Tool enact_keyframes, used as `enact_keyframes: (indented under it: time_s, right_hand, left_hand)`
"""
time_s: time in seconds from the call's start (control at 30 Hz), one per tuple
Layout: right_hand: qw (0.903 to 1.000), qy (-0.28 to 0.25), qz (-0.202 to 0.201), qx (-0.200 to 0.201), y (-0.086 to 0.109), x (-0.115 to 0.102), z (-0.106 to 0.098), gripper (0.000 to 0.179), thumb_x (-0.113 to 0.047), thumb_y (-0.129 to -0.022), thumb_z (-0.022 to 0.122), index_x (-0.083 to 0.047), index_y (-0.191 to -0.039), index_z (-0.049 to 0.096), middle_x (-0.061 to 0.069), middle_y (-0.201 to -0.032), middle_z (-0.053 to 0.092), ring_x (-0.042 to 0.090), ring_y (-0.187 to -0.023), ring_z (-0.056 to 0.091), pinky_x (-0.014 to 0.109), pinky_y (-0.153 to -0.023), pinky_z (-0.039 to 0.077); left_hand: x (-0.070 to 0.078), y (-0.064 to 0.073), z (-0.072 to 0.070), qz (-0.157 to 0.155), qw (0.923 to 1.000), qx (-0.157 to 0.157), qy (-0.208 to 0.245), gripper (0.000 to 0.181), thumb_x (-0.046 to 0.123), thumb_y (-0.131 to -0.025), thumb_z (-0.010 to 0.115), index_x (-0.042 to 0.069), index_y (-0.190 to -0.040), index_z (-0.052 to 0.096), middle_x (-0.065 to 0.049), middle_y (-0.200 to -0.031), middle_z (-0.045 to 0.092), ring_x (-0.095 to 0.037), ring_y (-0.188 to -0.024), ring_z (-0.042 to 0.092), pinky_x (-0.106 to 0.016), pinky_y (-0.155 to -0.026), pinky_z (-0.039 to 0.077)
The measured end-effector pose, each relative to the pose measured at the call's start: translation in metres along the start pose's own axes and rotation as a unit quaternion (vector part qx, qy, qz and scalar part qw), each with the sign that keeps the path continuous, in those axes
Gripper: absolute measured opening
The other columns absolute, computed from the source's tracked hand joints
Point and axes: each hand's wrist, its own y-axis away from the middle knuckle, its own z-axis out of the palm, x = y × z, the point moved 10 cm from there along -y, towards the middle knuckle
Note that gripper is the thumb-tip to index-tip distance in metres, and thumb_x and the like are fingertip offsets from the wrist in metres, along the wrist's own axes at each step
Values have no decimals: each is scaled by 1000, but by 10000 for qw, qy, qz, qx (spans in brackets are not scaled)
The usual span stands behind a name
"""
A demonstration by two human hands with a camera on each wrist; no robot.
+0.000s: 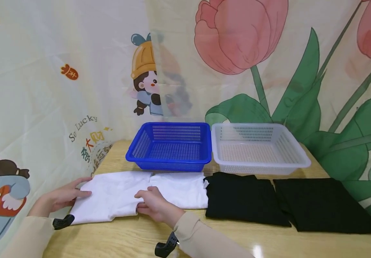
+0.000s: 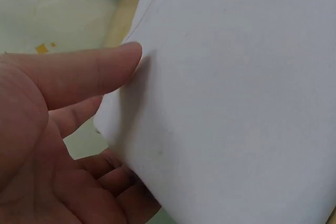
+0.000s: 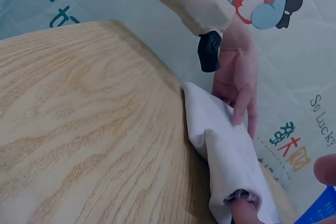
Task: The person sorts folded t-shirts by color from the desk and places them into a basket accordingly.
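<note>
The left hand (image 1: 64, 195) pinches the left edge of a smooth, folded white cloth (image 1: 111, 197) on the grained wood table (image 1: 108, 240). At its opposite edge, the right hand (image 1: 154, 204) pokes a finger into a rounded fold; I cannot tell whether it pinches. Rightward: a perforated plastic blue basket (image 1: 169, 165), a smaller white square (image 1: 179, 190), matte black cloth (image 1: 242, 200), a translucent basket (image 1: 263, 169), another black cloth (image 1: 324, 206).

Room above cloth (image 1: 111, 197), blue basket (image 1: 169, 165) behind

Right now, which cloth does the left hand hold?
The leftmost white cloth, gripped by the left hand; another white cloth and two black cloths lie farther right.
</note>
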Motion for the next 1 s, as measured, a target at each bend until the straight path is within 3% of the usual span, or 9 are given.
enact_keyframes:
  time_s: [0.17,0.23,0.37,0.47,0.6,0.73,0.83,0.9,1.0]
  right_hand:
    - [9999,100,39,3,1,-4,2,82,-4,-89,68,9,-159,26,27,-136,50,36,-100,67,44,-97,60]
    - [9998,99,175,-60,-2,-5,2,75,-5,-90,68,8,-155,34,29,-135,48,31,-94,67,41,-96,60]
    - [9983,255,485,-174,-12,1,2,43,-12,-90,70,1,-129,58,27,-122,59,26,-92,65,42,-101,56]
    - [9977,314,550,-239,-19,7,4,30,-14,-90,69,-1,-116,63,22,-115,67,29,-103,65,48,-111,50]
    - [9991,-97,383,-137,-28,9,8,39,-8,-90,68,6,-125,56,23,-122,62,37,-118,65,53,-113,48]
    - [9998,-123,-7,143,-32,6,13,58,-1,-87,68,10,-139,46,22,-122,59,30,-103,68,44,-99,59]
    - [9986,318,-325,262,-33,2,19,78,0,-85,71,2,-154,35,21,-129,57,25,-91,66,40,-90,61]
    - [9944,813,-584,344,-34,-2,22,90,0,-84,75,-9,-161,30,22,-142,51,29,-103,66,45,-96,58]
    - [9830,1573,-881,344,-36,-7,26,88,0,-84,77,-20,-161,40,21,-160,42,37,-133,55,54,-111,48]
  left_hand:
    - [-13,-3,-1,19,9999,-41,110,97,30,-105,69,2,-168,0,-41,-164,1,-52,-140,39,-56,-105,49]
    - [-14,-5,-1,37,9998,-120,136,96,29,-106,67,2,-168,-1,-41,-164,1,-49,-137,42,-50,-102,51]
    - [-11,-6,-1,100,9996,-232,131,95,29,-106,66,3,-168,0,-40,-164,3,-47,-138,40,-48,-101,49]
    - [-10,-4,-2,138,9996,-177,163,95,30,-106,67,4,-169,1,-39,-164,5,-47,-139,39,-49,-102,48]
    - [-10,-1,-4,189,9995,-48,252,92,29,-106,67,5,-169,3,-39,-164,9,-45,-137,43,-46,-98,50]
    - [-13,-3,2,227,9990,-38,383,92,28,-106,68,5,-169,4,-39,-166,4,-48,-142,37,-48,-102,48]
    - [-15,-3,4,198,9988,-18,442,94,28,-105,69,6,-169,5,-39,-167,-4,-53,-147,27,-55,-109,42]
    - [-16,-2,4,182,9988,13,446,94,28,-105,69,7,-169,4,-39,-167,-7,-55,-149,22,-60,-112,39]
    - [-16,1,0,173,9990,43,422,95,29,-105,68,9,-170,3,-39,-167,-10,-58,-150,17,-65,-113,36]
